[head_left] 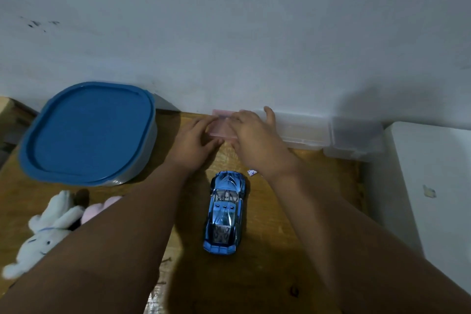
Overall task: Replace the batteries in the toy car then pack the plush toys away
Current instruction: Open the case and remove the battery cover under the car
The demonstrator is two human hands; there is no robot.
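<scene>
The toy car [225,213] stands on its wheels in the middle of the worktop [280,257], lengthwise toward the wall, between my forearms and touched by neither hand. I judge it light, hard and glossy, with thin trim that could snap. I'd take it across the flanks at mid-body, not by the wheels or end pieces, and turn it over for the battery hatch, which I expect underneath.

Past its far end both hands are on a small pink box [221,127] by the wall. My left hand [195,144] pinches the box's left end, fingers [200,125] along the far side, thumb at the near edge. My right hand [254,140] lies over the right end, fingers bent across the top, thumb lifted clear; whether it grips or only rests I cannot tell. The box looks like thin, stiff plastic, light and apt to skid.

Clear boxes [305,132] line the wall to the right. On the left a tub [89,132] has its blue lid on. Nearer me lie a white plush rabbit [48,232] and a pink plush [95,210], half hidden by my left forearm. Both look soft and squashable, easy to grab anywhere.
</scene>
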